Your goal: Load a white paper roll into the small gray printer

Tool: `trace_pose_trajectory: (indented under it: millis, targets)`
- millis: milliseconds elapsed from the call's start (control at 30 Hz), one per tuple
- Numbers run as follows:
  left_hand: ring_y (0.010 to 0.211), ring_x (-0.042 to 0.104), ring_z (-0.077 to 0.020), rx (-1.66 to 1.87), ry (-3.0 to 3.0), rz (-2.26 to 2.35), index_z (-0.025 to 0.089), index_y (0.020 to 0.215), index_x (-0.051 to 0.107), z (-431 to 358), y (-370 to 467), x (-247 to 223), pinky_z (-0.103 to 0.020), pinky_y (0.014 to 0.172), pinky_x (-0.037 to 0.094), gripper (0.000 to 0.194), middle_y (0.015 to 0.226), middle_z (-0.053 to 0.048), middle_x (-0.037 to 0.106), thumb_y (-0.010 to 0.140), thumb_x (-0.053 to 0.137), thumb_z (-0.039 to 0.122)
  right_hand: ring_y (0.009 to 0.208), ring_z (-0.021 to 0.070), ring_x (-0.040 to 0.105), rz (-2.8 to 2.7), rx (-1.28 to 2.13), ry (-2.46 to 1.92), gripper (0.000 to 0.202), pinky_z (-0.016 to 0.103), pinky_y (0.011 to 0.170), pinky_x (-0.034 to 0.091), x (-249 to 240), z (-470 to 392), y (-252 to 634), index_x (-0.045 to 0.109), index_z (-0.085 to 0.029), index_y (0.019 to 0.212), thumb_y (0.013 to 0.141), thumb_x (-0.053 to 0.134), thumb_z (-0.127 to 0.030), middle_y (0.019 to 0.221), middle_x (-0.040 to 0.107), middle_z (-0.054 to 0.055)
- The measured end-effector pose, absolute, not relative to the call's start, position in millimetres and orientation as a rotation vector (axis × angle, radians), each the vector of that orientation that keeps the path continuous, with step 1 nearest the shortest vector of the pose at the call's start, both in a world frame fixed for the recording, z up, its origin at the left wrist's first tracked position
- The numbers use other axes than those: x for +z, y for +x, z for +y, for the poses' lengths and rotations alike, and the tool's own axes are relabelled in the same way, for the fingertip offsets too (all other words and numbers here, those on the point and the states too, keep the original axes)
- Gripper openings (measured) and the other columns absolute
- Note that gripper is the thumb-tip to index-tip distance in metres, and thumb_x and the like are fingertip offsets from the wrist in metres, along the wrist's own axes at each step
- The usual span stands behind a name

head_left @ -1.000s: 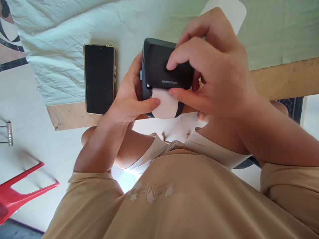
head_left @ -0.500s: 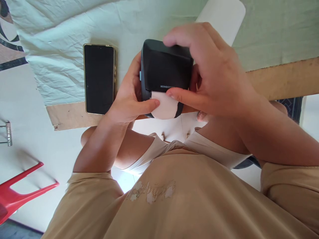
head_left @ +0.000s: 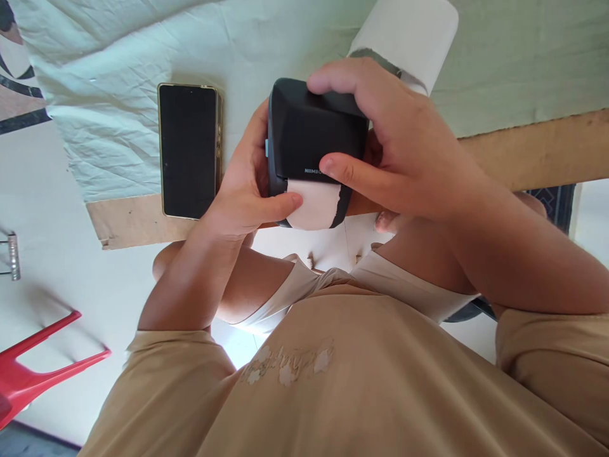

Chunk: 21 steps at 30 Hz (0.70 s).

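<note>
A black label printer (head_left: 316,133) with "NIIMBOT" lettering is held above the table's front edge. White paper (head_left: 314,204) comes out of its near side and curves down. My left hand (head_left: 247,184) wraps the printer's left side, its thumb on the paper's left edge. On the right, my right hand (head_left: 394,139) grips the printer, thumb beside the lettering and index finger on the top far edge; its other fingers are partly hidden behind the body. A dark phone (head_left: 188,152) in a gold-edged case lies to the left of my left hand.
A white rounded object (head_left: 412,38) with a grey band lies beyond my right hand. Pale green cloth (head_left: 118,82) covers the table above a wooden edge (head_left: 133,222). At the lower left are red plastic legs (head_left: 52,365) over the white floor.
My right thumb has moved up off the paper onto the printer's cover, and my right index finger has come down on its top. The white object has shifted slightly, showing its grey band.
</note>
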<state>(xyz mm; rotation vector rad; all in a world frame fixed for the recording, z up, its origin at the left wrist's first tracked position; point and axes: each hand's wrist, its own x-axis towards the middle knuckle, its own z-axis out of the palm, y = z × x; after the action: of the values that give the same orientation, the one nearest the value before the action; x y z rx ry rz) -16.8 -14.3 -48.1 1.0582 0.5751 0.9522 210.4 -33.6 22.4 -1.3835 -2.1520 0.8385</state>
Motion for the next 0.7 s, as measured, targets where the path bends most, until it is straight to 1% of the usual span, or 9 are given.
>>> trace_pose_trajectory:
  millis: [100,167,233,300,333,400,467,600,700]
  targets:
    - [0.106,0.076,-0.0208,0.987,0.962,0.618,0.018,0.139,0.064,-18.5,-10.8,-44.5,-0.025,0.076,0.062,0.078,0.111,-0.005,0.069,0.074,0.096,0.045,0.122,0.0241,0.067,-2.165,0.818,-1.327,0.058,0.043,0.104,0.058,21.9,-34.2,209.4,0.055,-0.019,0.153,0.100,0.057,-0.043,0.148,0.067,0.009]
    - [0.099,0.077,-0.0193,0.998,0.906,0.637,0.017,0.139,0.063,-21.4,-7.2,-39.9,-0.024,0.070,0.060,0.074,0.111,-0.006,0.070,0.080,0.092,0.051,0.130,0.0256,0.064,-2.181,0.790,-1.283,0.058,0.043,0.106,0.057,20.9,-34.2,208.5,0.056,-0.016,0.152,0.100,0.057,-0.042,0.149,0.067,0.010]
    - [0.080,0.073,-0.0122,0.985,0.884,0.649,0.016,0.135,0.063,-23.2,-5.0,-34.4,-0.020,0.061,0.056,0.061,0.103,-0.003,0.072,0.086,0.089,0.041,0.131,0.0261,0.063,-2.177,0.807,-1.288,0.061,0.039,0.099,0.059,19.8,-34.2,207.1,0.056,-0.015,0.153,0.098,0.058,-0.041,0.148,0.067,0.011]
    - [0.065,0.066,-0.0066,0.972,0.867,0.649,0.014,0.131,0.064,-23.8,-4.0,-29.0,-0.016,0.054,0.050,0.048,0.095,0.000,0.072,0.090,0.085,0.028,0.123,0.0262,0.065,-2.161,0.857,-1.344,0.065,0.036,0.086,0.059,19.2,-34.5,205.3,0.055,-0.014,0.154,0.096,0.059,-0.043,0.145,0.066,0.013]
    - [0.062,0.064,-0.0055,0.968,0.859,0.644,0.013,0.128,0.064,-23.6,-3.6,-26.8,-0.014,0.051,0.048,0.043,0.093,0.001,0.072,0.090,0.082,0.024,0.116,0.0258,0.066,-2.156,0.869,-1.375,0.066,0.035,0.080,0.058,19.3,-34.8,204.3,0.055,-0.014,0.154,0.096,0.059,-0.045,0.143,0.066,0.014]
    - [0.063,0.065,-0.0051,0.969,0.842,0.658,0.012,0.125,0.066,-23.0,-3.1,-23.8,-0.013,0.050,0.047,0.038,0.093,0.001,0.072,0.090,0.079,0.019,0.105,0.0250,0.066,-2.154,0.865,-1.435,0.067,0.037,0.076,0.057,20.1,-35.7,202.2,0.055,-0.016,0.155,0.096,0.059,-0.046,0.142,0.064,0.015]
    - [0.063,0.065,-0.0049,0.980,0.838,0.669,0.012,0.122,0.069,-22.1,-2.7,-22.8,-0.013,0.048,0.046,0.036,0.091,0.001,0.072,0.089,0.081,0.019,0.099,0.0241,0.065,-2.157,0.848,-1.480,0.066,0.039,0.077,0.058,21.5,-36.5,200.5,0.054,-0.017,0.156,0.095,0.059,-0.043,0.142,0.063,0.015]
    - [0.066,0.065,-0.0062,0.972,0.854,0.666,0.011,0.120,0.072,-20.7,-3.3,-24.0,-0.013,0.051,0.048,0.037,0.086,0.001,0.070,0.089,0.086,0.024,0.099,0.0247,0.065,-2.186,0.857,-1.529,0.064,0.040,0.078,0.058,23.8,-37.0,199.1,0.051,-0.019,0.157,0.098,0.060,-0.042,0.142,0.060,0.015]
    - [0.069,0.066,-0.0074,0.946,0.870,0.702,0.013,0.121,0.071,-20.5,-4.9,-24.6,-0.014,0.053,0.049,0.037,0.086,0.002,0.068,0.089,0.085,0.025,0.092,0.0221,0.063,-2.200,0.865,-1.552,0.065,0.037,0.074,0.057,24.2,-36.4,199.0,0.049,-0.022,0.158,0.098,0.060,-0.043,0.143,0.060,0.014]
